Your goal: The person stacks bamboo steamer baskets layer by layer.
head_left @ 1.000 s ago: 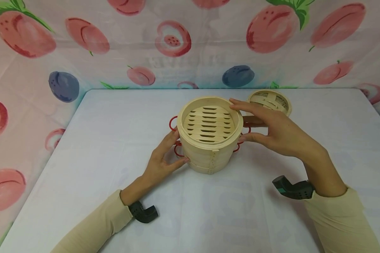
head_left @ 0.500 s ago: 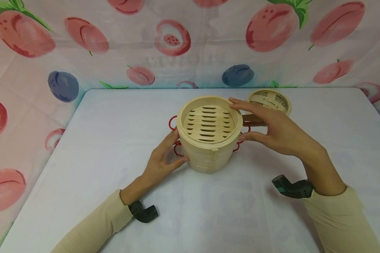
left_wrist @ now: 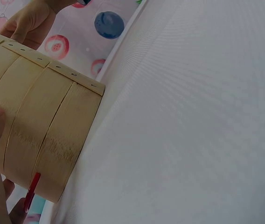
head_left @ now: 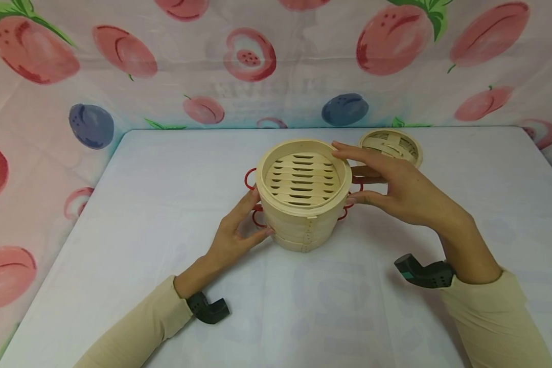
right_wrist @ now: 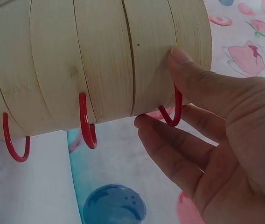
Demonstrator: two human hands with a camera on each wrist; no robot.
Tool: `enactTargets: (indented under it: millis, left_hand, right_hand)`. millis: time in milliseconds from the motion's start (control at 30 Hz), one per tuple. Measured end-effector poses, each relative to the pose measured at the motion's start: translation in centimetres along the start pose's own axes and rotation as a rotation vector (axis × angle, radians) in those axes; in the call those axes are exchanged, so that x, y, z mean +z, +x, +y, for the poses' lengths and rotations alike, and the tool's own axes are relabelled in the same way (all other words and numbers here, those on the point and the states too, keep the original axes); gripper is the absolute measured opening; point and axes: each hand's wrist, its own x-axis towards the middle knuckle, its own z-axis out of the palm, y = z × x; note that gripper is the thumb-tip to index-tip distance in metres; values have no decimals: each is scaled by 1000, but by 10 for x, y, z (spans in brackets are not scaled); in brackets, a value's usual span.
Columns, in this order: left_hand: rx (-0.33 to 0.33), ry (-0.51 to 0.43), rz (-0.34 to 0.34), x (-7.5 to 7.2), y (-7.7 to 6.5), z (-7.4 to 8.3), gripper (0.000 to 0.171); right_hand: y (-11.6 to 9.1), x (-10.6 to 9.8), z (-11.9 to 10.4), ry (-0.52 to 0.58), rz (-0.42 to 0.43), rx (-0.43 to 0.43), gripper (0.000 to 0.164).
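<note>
A stack of round bamboo steamer baskets (head_left: 305, 227) stands upright on the white table, its slatted top tier (head_left: 303, 180) facing up and holding nothing. On the left side my left hand (head_left: 234, 228) grips the lower part, thumb in front and fingers behind. My right hand (head_left: 402, 189) holds the upper tier from the right, with fingers on the rim and thumb lower down. In the right wrist view, red loop handles (right_wrist: 86, 123) stick out from the tiers, one close to that thumb. The left wrist view shows the stapled seam (left_wrist: 41, 59) along the steamer wall.
A woven bamboo lid (head_left: 393, 144) lies at the back right, partly behind my right hand. The white table (head_left: 119, 245) ends at a fruit-printed cloth (head_left: 299, 61) behind and on the left. A black wrist device (head_left: 425, 272) sits at each sleeve cuff.
</note>
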Motion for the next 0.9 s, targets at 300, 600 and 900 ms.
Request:
enactTargets:
  millis: [300, 600, 900]
  left_hand:
    - [-12, 0, -6, 0, 0, 0, 75]
    - [-24, 1, -14, 0, -1, -1, 76]
    - [-15, 13, 0, 0, -1, -2, 77]
  right_hand:
    - [0, 0, -1, -7, 1, 25, 82]
    - [-1, 1, -1, 12, 0, 18, 82]
    - [0, 0, -2, 4, -4, -3, 83]
